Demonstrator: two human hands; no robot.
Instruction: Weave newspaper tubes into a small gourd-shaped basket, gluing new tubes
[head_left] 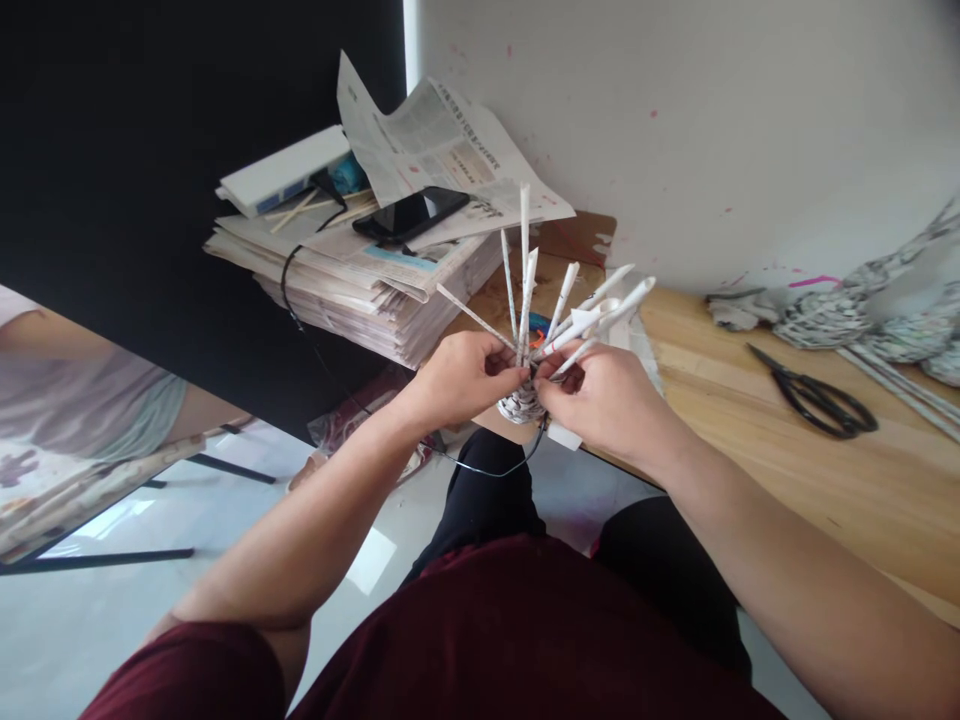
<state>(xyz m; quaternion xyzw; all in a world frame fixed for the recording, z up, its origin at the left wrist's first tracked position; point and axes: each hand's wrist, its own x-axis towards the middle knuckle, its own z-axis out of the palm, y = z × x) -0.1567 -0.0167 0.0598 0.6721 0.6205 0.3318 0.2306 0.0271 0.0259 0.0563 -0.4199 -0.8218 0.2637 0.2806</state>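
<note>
Both my hands hold a small woven piece (521, 404) made of rolled newspaper tubes, over the near edge of the wooden table (825, 480). Several white paper tubes (525, 270) fan upward from its woven base. My left hand (457, 378) is closed round the left side of the piece, fingers pinching near the base of the tubes. My right hand (607, 400) is closed on the right side, fingertips gripping tubes where they meet the weave.
A stack of newspapers (375, 285) with a black phone (411, 214) and a white box (285, 170) sits at the table's left end. Black scissors (817, 392) and woven paper pieces (832, 315) lie at the right. A black cable (300, 300) hangs down. Another person (82, 400) sits at far left.
</note>
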